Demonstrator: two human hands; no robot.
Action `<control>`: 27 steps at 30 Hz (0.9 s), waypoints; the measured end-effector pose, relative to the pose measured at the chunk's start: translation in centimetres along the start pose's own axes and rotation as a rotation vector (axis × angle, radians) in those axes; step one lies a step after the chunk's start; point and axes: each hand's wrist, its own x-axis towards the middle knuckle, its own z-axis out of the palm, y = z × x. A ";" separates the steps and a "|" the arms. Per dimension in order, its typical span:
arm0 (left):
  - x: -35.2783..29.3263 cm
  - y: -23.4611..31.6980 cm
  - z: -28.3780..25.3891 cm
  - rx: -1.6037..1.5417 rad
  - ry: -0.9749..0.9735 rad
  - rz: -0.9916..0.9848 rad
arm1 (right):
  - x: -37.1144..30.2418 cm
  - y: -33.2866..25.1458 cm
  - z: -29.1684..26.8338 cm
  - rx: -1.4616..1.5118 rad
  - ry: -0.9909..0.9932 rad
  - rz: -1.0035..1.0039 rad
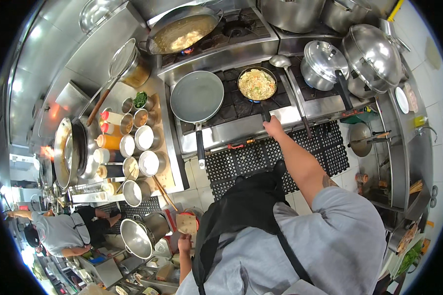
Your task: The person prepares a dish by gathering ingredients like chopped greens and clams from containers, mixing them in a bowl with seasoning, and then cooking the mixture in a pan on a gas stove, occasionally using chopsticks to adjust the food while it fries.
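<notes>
My right hand [273, 128] is closed round the black handle [266, 113] of a small frying pan. The pan sits over a lit blue flame, and a yellowish egg-like mixture with green and orange bits [257, 84] fills it. Down by my left side, my left hand [184, 244] has its fingers curled next to a tan, square-looking thing [187, 223]; whatever it may hold is too small to make out. To the left of the small pan, a large grey frying pan [197, 96] rests bare on the stove, its handle toward me.
A long ladle [295, 93] lies right of the small pan, beside a lidded saucepan [325, 66]. Behind, a wok [184, 32] holds liquid over a flame. Sauce bottles [108, 142] and metal tubs [144, 137] line the left counter. Another person [64, 231] stands far left.
</notes>
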 end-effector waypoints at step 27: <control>-5.5 45.5 -10.8 -2.138 -0.310 0.513 | -31.8 -28.3 3.5 -0.087 -0.437 -1.561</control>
